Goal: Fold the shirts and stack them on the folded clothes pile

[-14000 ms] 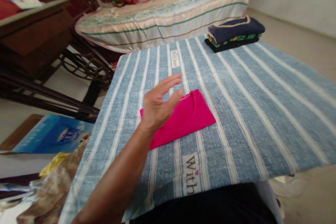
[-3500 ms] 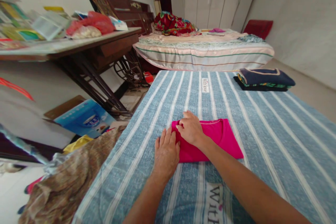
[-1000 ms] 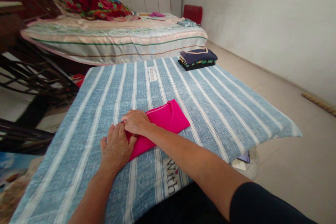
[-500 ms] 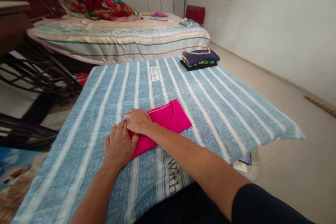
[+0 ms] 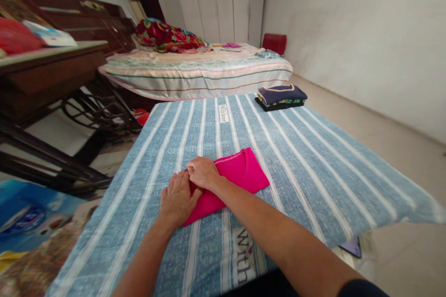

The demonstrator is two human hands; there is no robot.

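A bright pink T-shirt (image 5: 240, 174), folded into a flat rectangle, lies at a slant on the striped cover. The curved neckline is at its right end. My left hand (image 5: 177, 199) lies flat over the left end, fingers stretched out and the thumb resting on the cloth. Just beyond it, my right hand (image 5: 203, 173) has its fingers curled down on the far left edge of the T-shirt, close to the left fingertips. Both hands hide that end of the fold, so the cloth under them cannot be seen.
Blue-and-white striped cloth (image 5: 296, 171) covers the surface. A stack of folded dark clothes (image 5: 282, 97) sits at its far right. Behind is a bed (image 5: 198, 74) with a red floral blanket (image 5: 167, 37). A dark wooden table (image 5: 52, 69) stands left, above a blue box (image 5: 31, 213).
The camera view has swung up and to the left, showing more of the wooden table and wardrobe. Both hands and the pink T-shirt keep nearly the same places on the striped cover.
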